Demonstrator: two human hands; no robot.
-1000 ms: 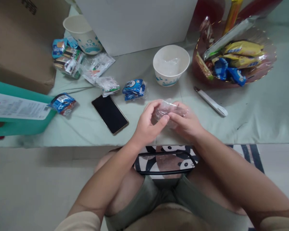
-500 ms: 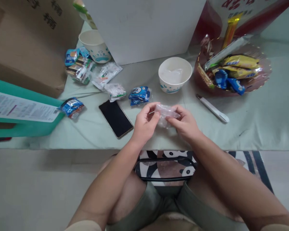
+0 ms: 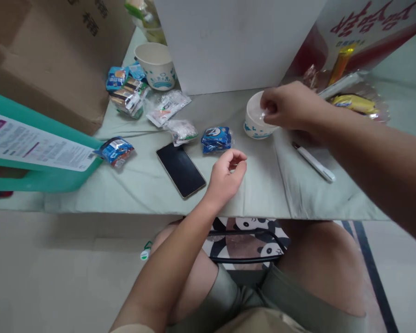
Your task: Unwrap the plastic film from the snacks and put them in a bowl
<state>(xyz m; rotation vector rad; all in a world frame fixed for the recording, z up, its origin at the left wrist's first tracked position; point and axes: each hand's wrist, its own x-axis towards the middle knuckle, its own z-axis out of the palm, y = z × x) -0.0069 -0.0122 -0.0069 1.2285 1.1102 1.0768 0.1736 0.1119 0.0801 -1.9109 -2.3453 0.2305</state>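
My right hand (image 3: 293,106) reaches over a white paper bowl (image 3: 254,125) with blue print, its fingers closed at the rim. A bit of clear crinkled plastic (image 3: 262,112) shows under those fingertips, inside the bowl; how much of it is gripped is partly hidden. My left hand (image 3: 229,173) hovers near the table's front edge with loosely curled fingers, the thumb apart from them and nothing between. Just beyond it lie blue snack packets (image 3: 216,138). A black phone (image 3: 180,170) rests to its left.
A glass bowl of snacks (image 3: 381,104) stands partly behind my right arm, with a white pen-like cutter (image 3: 314,162) in front. Left are another paper bowl (image 3: 156,60), several packets (image 3: 168,106), a blue snack bag (image 3: 116,150) and a green-framed holder (image 3: 79,178). Boxes (image 3: 235,46) line the back.
My hands have parted. The right went up and forward to the paper bowl with the clear plastic; the left let go of it and stayed near the front edge. The view shifted slightly.
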